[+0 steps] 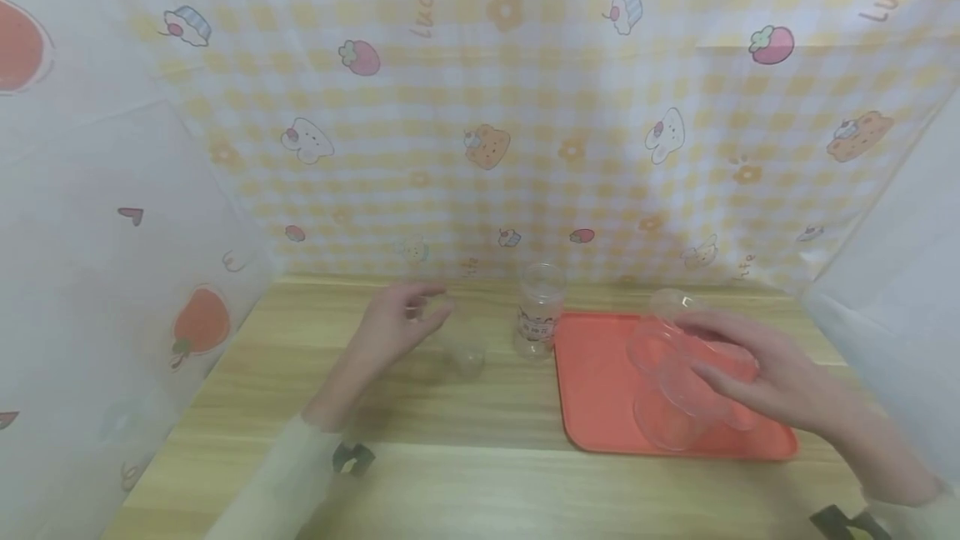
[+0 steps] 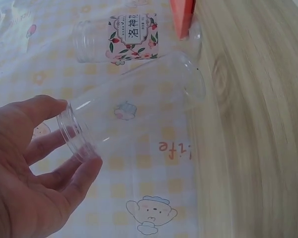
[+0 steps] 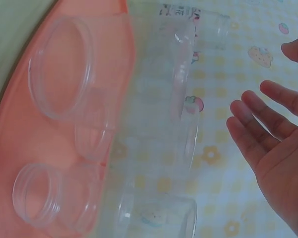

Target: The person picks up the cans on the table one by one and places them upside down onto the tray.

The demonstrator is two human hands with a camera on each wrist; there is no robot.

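My left hand (image 1: pixel 397 323) is raised over the left-middle of the table, its thumb and fingers around the threaded neck of a clear, unlabelled plastic bottle (image 2: pixel 134 101). The bottle tilts, base away from the palm; in the head view it is faint and blurred. Beside it stands a clear bottle with a pink floral label (image 1: pixel 538 327). My right hand (image 1: pixel 772 373) is over the red tray (image 1: pixel 592 407), fingers spread apart from the thumb. In the right wrist view this hand (image 3: pixel 278 134) holds nothing, close to a large clear container (image 3: pixel 154 74) on the tray.
Several clear plastic containers stand on the tray, among them a small jar with a threaded rim (image 3: pixel 37 196) and another clear container (image 3: pixel 161 213). A wood-grain table (image 1: pixel 450 482) lies beneath. Patterned yellow-checked cloth (image 1: pixel 420 107) hangs behind, with white cloth at both sides.
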